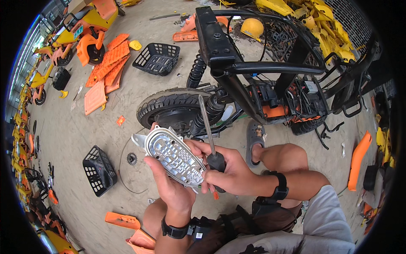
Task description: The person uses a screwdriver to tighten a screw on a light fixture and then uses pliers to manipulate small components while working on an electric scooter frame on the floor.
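A silver cast-metal housing, oval with a raised block pattern and a bracket at one end, is tilted in my left hand, whose thumb lies along its left side. My right hand grips the black handle of a screwdriver, its long shaft pointing up, while the thumb rests at the housing's lower right edge. Behind them stands a stripped black scooter frame with a fat-tyred wheel, coil shocks and exposed wiring.
Black baskets sit on the concrete floor, along with a sprocket, orange panels and a long orange piece. Yellow scooters line the left; yellow parts are piled behind the frame.
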Demonstrator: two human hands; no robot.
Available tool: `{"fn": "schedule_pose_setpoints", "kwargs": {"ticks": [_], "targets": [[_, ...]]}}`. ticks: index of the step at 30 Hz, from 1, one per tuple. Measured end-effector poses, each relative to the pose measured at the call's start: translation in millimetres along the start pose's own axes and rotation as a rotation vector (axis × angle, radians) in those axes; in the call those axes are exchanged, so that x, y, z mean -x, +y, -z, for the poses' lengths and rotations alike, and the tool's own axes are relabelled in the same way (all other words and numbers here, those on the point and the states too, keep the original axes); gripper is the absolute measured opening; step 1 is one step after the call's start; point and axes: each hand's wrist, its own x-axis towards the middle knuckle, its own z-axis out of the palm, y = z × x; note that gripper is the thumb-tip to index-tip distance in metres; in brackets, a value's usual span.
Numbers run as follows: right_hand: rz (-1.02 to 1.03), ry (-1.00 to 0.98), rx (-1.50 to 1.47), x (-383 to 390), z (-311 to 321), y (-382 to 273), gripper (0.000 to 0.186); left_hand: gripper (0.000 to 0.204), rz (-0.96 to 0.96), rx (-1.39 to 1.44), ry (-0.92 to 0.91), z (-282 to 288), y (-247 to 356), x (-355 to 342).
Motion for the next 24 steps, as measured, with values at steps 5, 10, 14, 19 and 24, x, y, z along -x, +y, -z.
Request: {"fn": "schedule_pose_setpoints", "kwargs": {"ticks": [5, 10, 14, 19, 24], "targets": [[0.001, 0.014, 0.002, 2.3, -1.1, 0.1, 0.067, 0.075, 0.023, 0.053, -0.045, 3.2, 0.3, -0.5], [-0.005, 0.047, -0.021, 1.8, -2.8, -0.8, 0.064, 0.066, -0.037, -0.034, 0.016, -3.5, -2.2, 0.0], [-0.018, 0.063, -0.025, 0.3, -2.3, 3.2, 0.063, 0.066, -0.036, -0.008, 0.007, -3.2, -2.1, 0.1], [-0.003, 0.03, -0.032, -1.7, -4.0, 2.0, 0.063, 0.07, -0.058, -0.01, 0.009, -1.5, 0.4, 0.0], [-0.013, 0.064, -0.011, 0.0, -5.4, 3.0, 0.06, 0.065, -0.055, 0.04, 0.007, -2.5, 0.1, 1.1]]}}
